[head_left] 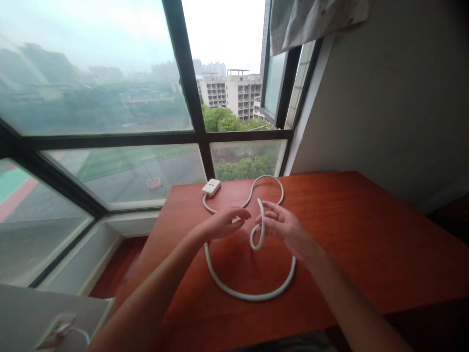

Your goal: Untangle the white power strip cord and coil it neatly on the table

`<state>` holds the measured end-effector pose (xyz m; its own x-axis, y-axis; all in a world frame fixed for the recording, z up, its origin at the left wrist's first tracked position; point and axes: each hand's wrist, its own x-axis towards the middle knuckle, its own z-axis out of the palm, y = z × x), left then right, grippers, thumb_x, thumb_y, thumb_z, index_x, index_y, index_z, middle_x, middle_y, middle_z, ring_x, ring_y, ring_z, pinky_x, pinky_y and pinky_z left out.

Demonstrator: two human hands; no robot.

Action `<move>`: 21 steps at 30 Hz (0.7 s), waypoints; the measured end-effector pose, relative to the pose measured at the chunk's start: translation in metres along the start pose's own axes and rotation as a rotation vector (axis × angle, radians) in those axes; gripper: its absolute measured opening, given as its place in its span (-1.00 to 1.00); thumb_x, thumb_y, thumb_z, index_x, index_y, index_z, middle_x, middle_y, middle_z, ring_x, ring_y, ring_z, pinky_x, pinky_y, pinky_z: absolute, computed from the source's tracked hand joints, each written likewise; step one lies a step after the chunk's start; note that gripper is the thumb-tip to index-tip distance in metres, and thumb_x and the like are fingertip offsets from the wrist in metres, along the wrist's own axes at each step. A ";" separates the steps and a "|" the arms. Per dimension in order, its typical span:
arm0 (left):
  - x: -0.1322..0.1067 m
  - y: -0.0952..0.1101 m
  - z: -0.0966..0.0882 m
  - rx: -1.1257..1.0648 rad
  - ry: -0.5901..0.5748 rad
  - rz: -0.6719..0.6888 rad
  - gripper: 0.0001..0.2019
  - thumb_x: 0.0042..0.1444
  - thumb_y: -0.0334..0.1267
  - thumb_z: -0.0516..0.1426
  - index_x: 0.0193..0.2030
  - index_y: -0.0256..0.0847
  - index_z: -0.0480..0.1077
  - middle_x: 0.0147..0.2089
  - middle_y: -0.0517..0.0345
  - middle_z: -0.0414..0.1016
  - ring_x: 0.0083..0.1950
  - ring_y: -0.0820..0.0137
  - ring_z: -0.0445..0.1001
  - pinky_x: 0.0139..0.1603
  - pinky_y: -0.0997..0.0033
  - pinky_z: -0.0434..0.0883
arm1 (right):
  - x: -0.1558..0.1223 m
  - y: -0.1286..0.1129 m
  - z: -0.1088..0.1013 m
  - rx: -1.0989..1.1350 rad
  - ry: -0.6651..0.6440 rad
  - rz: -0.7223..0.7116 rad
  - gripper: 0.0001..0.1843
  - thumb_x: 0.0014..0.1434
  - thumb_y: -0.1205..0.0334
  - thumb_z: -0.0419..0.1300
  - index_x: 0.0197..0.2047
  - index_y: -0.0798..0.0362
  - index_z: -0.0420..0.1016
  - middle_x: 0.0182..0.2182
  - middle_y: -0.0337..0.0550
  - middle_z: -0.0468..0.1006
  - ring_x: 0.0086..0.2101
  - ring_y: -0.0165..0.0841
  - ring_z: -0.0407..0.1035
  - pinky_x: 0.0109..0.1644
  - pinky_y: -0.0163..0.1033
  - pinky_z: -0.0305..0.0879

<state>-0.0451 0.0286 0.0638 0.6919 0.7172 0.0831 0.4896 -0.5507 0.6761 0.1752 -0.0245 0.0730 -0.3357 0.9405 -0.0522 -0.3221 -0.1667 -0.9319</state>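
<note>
A white extension cord (252,297) winds in loops over the red-brown table. Its small socket block (211,187) rests near the far left edge by the window. My right hand (286,226) pinches a stretch of the cord between thumb and fingers, and a small twisted loop hangs from it above the tabletop. To the left of that loop, my left hand (229,222) is open, thumb and fingers apart and nothing visible between them. Part of the cord passes behind my left hand and wrist, and another part is hidden behind my right hand.
The wooden table (351,234) reaches up to a dark-framed window (200,122), whose right pane is swung open. A pale cloth (311,24) hangs at the top. A wall outlet (58,332) with a white plug is at lower left, and a grey wall (395,107) rises at right.
</note>
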 end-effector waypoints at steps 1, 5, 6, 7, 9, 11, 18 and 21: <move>-0.001 0.011 0.003 -0.110 -0.068 0.030 -0.66 0.10 -0.48 -0.01 -0.03 -0.24 0.44 -0.06 0.04 0.53 -0.06 0.37 0.48 -0.02 0.39 0.40 | 0.007 -0.002 0.003 -0.002 0.029 -0.015 -0.34 0.01 0.12 0.34 0.15 0.04 0.27 -0.27 -0.12 0.56 -0.34 -0.33 0.48 -0.24 -0.20 0.42; -0.004 0.042 0.015 -0.313 -0.234 0.070 -0.58 -0.01 -0.55 0.05 -0.01 -0.19 0.43 -0.01 0.07 0.51 0.01 0.35 0.46 -0.03 0.40 0.41 | 0.033 -0.020 0.009 -0.016 0.121 -0.109 -0.44 0.03 0.15 0.32 0.10 0.02 0.31 -0.27 -0.16 0.57 -0.41 -0.44 0.42 -0.29 -0.31 0.39; -0.003 0.045 0.019 -0.330 -0.187 0.059 -0.65 0.02 -0.53 0.06 -0.05 -0.22 0.43 -0.04 0.05 0.52 -0.02 0.36 0.47 -0.06 0.40 0.41 | 0.039 -0.025 0.008 -0.038 0.109 -0.124 -0.47 0.05 0.15 0.30 0.08 0.02 0.32 -0.26 -0.15 0.58 -0.39 -0.44 0.42 -0.30 -0.33 0.38; -0.002 0.047 0.023 -0.352 -0.125 0.047 -0.73 0.07 -0.49 0.07 -0.09 -0.24 0.43 -0.09 0.03 0.54 -0.07 0.36 0.49 -0.11 0.42 0.42 | 0.045 -0.030 0.007 -0.076 0.082 -0.133 -0.50 0.06 0.13 0.29 0.07 0.02 0.33 -0.24 -0.15 0.58 -0.38 -0.43 0.43 -0.31 -0.33 0.37; 0.003 0.050 0.028 -0.444 0.009 0.022 -0.85 0.18 -0.36 0.06 -0.14 -0.28 0.39 -0.20 0.00 0.55 -0.18 0.39 0.51 -0.23 0.46 0.41 | 0.057 -0.039 0.000 -0.188 0.028 -0.145 -0.52 0.09 0.07 0.26 0.07 0.02 0.35 -0.22 -0.13 0.57 -0.35 -0.40 0.44 -0.32 -0.32 0.37; 0.010 0.052 0.027 -0.595 0.104 0.005 -0.81 0.23 -0.23 0.07 -0.10 -0.29 0.34 -0.28 0.00 0.55 -0.27 0.40 0.52 -0.35 0.51 0.38 | 0.067 -0.041 -0.014 -0.303 0.038 -0.188 -0.53 0.14 0.01 0.20 0.07 0.04 0.36 -0.24 -0.13 0.57 -0.36 -0.39 0.44 -0.30 -0.28 0.38; 0.039 0.047 -0.008 -0.911 0.408 -0.147 -0.61 0.10 -0.07 0.24 -0.06 -0.31 0.34 -0.36 0.07 0.52 -0.45 0.47 0.52 -0.56 0.64 0.21 | 0.049 -0.004 -0.070 -0.767 0.152 -0.197 -0.65 0.17 0.01 0.15 -0.14 0.11 0.51 -0.32 -0.13 0.57 -0.34 -0.35 0.42 -0.24 -0.26 0.33; 0.062 0.037 -0.015 -0.976 0.423 -0.181 -0.63 0.08 -0.12 0.27 -0.09 -0.33 0.36 -0.37 0.08 0.50 -0.44 0.48 0.51 -0.50 0.62 0.28 | 0.015 0.013 -0.069 -0.871 0.012 -0.113 -0.61 0.25 -0.03 0.04 -0.20 0.07 0.55 -0.36 -0.15 0.57 -0.36 -0.32 0.41 -0.27 -0.24 0.32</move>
<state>0.0080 0.0590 0.1054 0.3204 0.9463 0.0435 -0.1979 0.0220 0.9800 0.2269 0.0075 0.0351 -0.3314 0.9417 0.0582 0.4390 0.2085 -0.8740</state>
